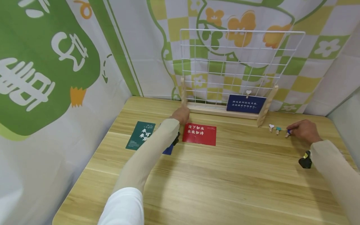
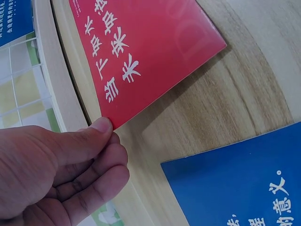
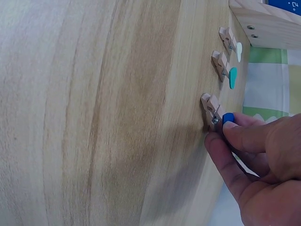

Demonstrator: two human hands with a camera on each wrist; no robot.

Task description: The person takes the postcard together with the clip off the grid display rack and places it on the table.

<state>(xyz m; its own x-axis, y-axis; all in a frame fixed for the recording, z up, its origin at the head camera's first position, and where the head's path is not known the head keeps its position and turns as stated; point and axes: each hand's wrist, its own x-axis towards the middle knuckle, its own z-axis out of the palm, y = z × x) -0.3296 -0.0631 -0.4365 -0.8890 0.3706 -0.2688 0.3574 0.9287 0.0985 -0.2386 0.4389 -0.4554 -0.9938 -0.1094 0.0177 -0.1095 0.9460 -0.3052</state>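
Note:
My left hand (image 2: 70, 174) pinches a corner of the red card (image 2: 155, 47) between thumb and forefinger; the card's near edge casts a shadow on the wood in the left wrist view. Beside it lies a blue card (image 2: 244, 174), mostly covered by my forearm in the head view. At the right, my right hand (image 1: 305, 130) pinches a small wooden clothespin (image 3: 214, 113) by its blue top. A clothespin with a teal top (image 3: 221, 66) and one with a white heart (image 3: 228, 40) lie in a row past it.
A white wire grid (image 1: 230, 59) stands in a wooden base (image 1: 222, 111) at the back. A dark blue card (image 1: 246, 104) hangs on it from a heart clothespin (image 1: 248, 93). A green card (image 1: 140, 135) lies at the left of the table (image 1: 225, 187).

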